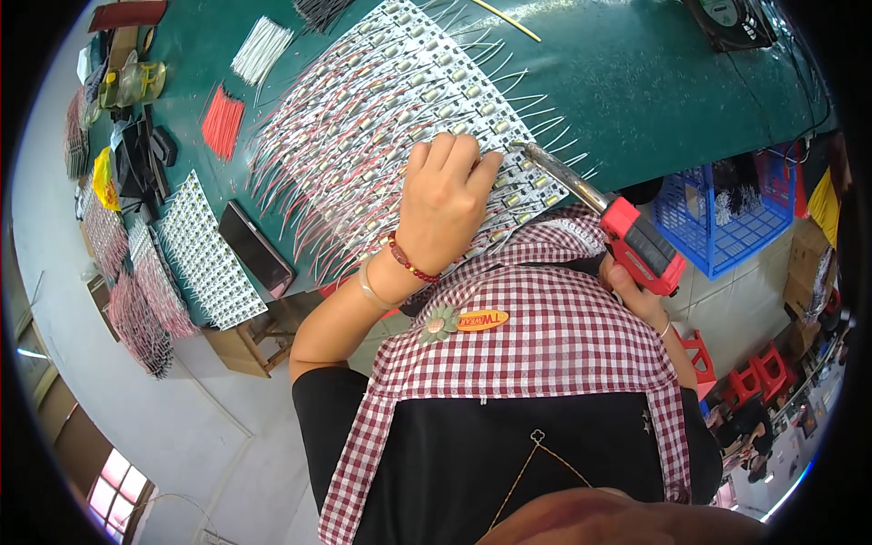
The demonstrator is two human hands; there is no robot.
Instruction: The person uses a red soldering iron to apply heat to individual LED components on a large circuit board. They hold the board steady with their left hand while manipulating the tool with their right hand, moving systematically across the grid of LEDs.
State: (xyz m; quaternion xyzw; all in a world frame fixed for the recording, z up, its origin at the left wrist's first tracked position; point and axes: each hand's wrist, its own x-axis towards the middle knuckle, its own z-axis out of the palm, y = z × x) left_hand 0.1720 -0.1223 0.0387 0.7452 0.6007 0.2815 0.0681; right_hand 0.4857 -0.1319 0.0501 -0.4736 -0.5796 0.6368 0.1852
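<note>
A large white circuit board panel (481, 109) lies on the green table, covered in rows of small components with red and white wires sticking out. Over its near part, my left hand (445, 191) is closed with bent fingers; whatever its fingertips pinch is hidden beneath them. My right hand (631, 291) grips a red and black soldering iron (640, 241), partly hidden behind the handle and the apron. The iron's metal tip reaches the panel's right part, just right of my left fingers.
Left of the panel lie a bundle of red wires (222, 123), white wires (263, 50), a phone (256, 247) and another board panel (209, 254). Wired panels (156, 272) hang over the left edge. A blue crate (718, 218) stands to the right, below the table edge.
</note>
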